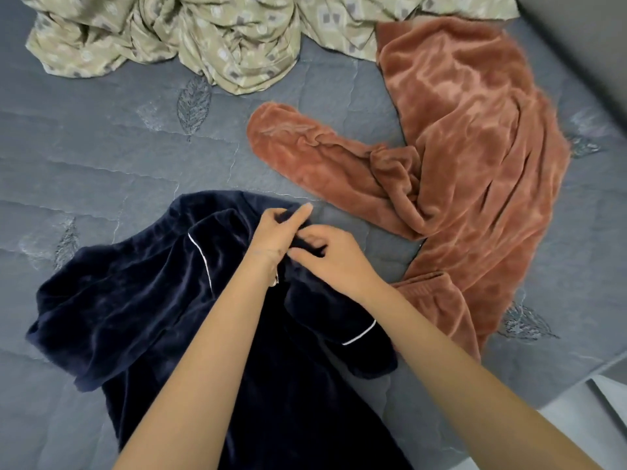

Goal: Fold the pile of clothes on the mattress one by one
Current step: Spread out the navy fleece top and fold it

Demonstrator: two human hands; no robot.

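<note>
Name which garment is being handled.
The navy garment with white piping; the left hand and right hand hold it. The rust fleece and beige cloth lie untouched.

Shirt [135,317] lies left of fleece garment [475,147]; sheet [203,39] behind.

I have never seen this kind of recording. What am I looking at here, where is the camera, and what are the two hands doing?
There is no machine here: a person works with bare hands. The single picture comes from a camera worn on the person's head, looking forward and down, so both arms enter from the bottom. The surface is a grey quilted mattress. A dark blue garment with thin white piping lies nearest. The left hand and the right hand meet near its upper edge, and the fingers of both pinch its fabric. To the right lies a spread-out rust-coloured fleece garment, and at the top a crumpled beige patterned cloth.
</note>
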